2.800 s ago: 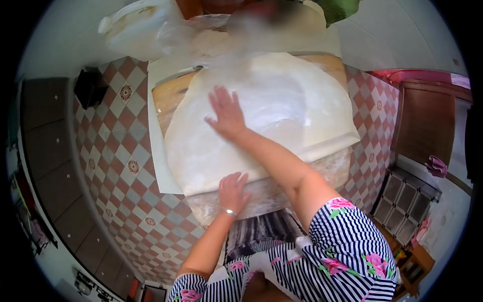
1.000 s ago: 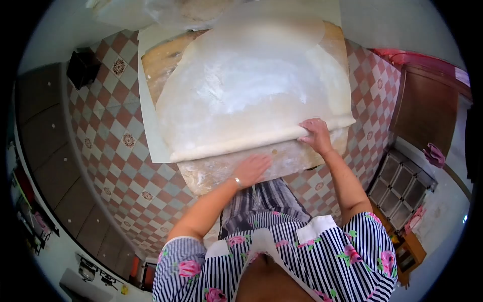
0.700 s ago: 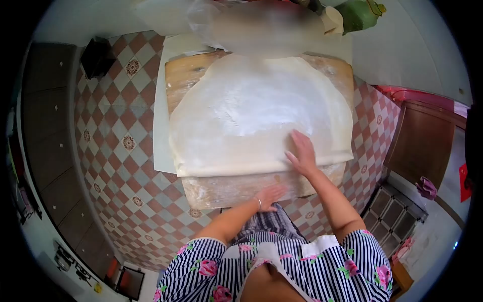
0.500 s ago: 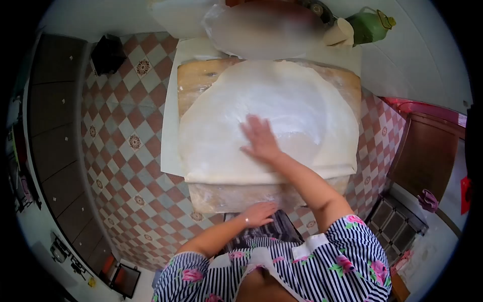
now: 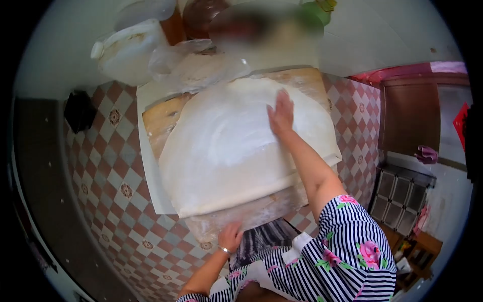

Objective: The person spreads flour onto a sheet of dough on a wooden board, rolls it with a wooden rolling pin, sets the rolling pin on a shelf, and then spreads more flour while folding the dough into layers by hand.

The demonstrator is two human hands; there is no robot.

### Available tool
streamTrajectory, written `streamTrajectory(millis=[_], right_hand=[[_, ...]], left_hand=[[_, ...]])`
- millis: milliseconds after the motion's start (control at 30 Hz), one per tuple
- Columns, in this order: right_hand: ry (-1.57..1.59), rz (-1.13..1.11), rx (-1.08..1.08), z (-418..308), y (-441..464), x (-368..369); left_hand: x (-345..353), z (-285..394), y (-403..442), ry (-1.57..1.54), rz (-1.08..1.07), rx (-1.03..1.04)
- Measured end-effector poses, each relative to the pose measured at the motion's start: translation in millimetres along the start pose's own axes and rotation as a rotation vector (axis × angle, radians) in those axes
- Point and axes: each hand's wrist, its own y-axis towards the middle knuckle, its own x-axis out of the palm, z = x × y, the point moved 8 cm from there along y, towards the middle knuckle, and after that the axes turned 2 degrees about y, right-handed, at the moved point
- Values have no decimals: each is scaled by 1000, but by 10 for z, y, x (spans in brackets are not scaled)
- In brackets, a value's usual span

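Observation:
A large round sheet of pale dough [image 5: 226, 166], white with flour in the middle, covers most of a wooden board [image 5: 161, 123]. Its near edge is folded or rolled over in a thick strip. My right hand [image 5: 282, 115] lies flat on the upper right part of the dough, fingers stretched and holding nothing. At the board's near edge, my left hand [image 5: 231, 235], with a bracelet at the wrist, rests on the bare floury wood. Its fingers are apart and nothing is in them.
Behind the board are a clear plastic bag [image 5: 201, 68], a whitish jug [image 5: 128, 50] and a green container [image 5: 318, 12]. A black bin [image 5: 79, 110] stands on the tiled floor at the left. A metal-framed rack [image 5: 401, 194] is at the right.
My right hand has moved from the middle of the dough toward its upper right. My left hand has shifted left along the board's near edge. The camera view has turned, showing the jug and bag.

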Motion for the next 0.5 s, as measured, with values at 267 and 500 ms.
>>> streamTrajectory(millis=[267, 500], right_hand=[[292, -370, -271, -1118, -1113, 340], [167, -33, -157, -717, -117, 176]], left_hand=[[36, 260, 6, -74, -22, -59], [-51, 18, -221, 24, -16, -158]])
